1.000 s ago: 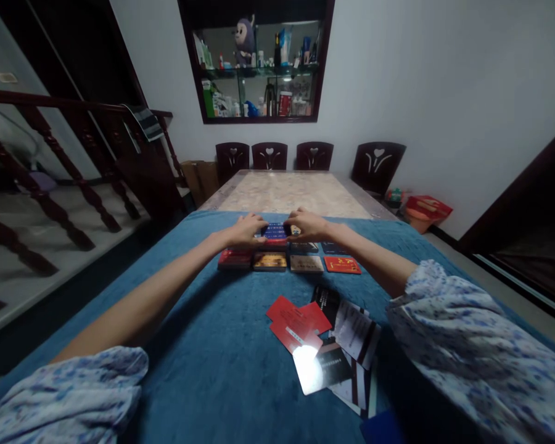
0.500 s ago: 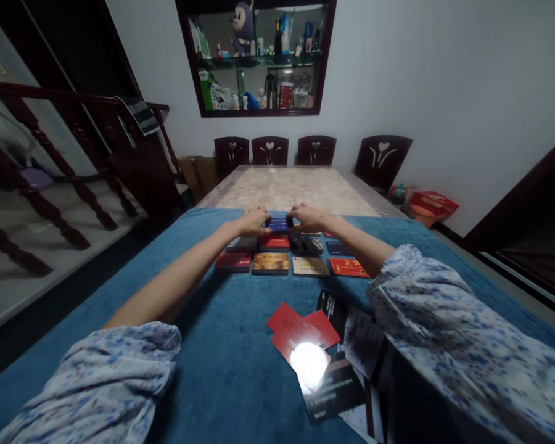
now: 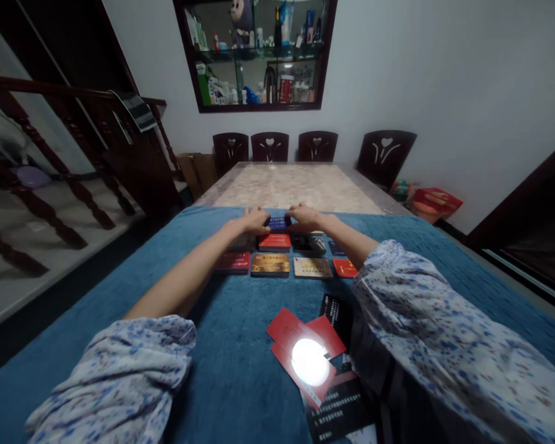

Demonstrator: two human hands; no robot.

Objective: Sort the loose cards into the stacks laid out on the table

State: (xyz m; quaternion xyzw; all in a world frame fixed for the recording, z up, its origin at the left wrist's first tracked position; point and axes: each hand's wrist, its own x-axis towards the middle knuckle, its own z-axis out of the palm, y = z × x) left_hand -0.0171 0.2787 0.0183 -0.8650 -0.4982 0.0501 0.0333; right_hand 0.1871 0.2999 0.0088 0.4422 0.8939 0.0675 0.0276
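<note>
Both my hands are at the far row of card stacks, on either side of a blue card stack point(image 3: 278, 223). My left hand point(image 3: 256, 219) grips its left edge with thumb and fingers. At its right edge, my right hand point(image 3: 304, 217) does the same. Nearer to me lie a red card stack point(image 3: 274, 241) and a black card stack point(image 3: 309, 244). The closest row has a dark red stack point(image 3: 234, 263), a gold stack point(image 3: 270, 265), a cream stack point(image 3: 312, 267) and an orange-red stack point(image 3: 345, 267). My forearms partly hide the outer stacks.
Loose red cards point(image 3: 287, 327) and black cards point(image 3: 340, 407) overlap in a pile on the blue cloth point(image 3: 231, 370), under bright glare. My right sleeve covers part of them. Beyond the cloth is the patterned tabletop point(image 3: 296, 185), with dark chairs point(image 3: 269, 147) behind it.
Both hands stay at the blue card stack, nearly unmoved. My right sleeve has shifted left and hides more of the loose cards and the orange-red stack. The view has tilted slightly.
</note>
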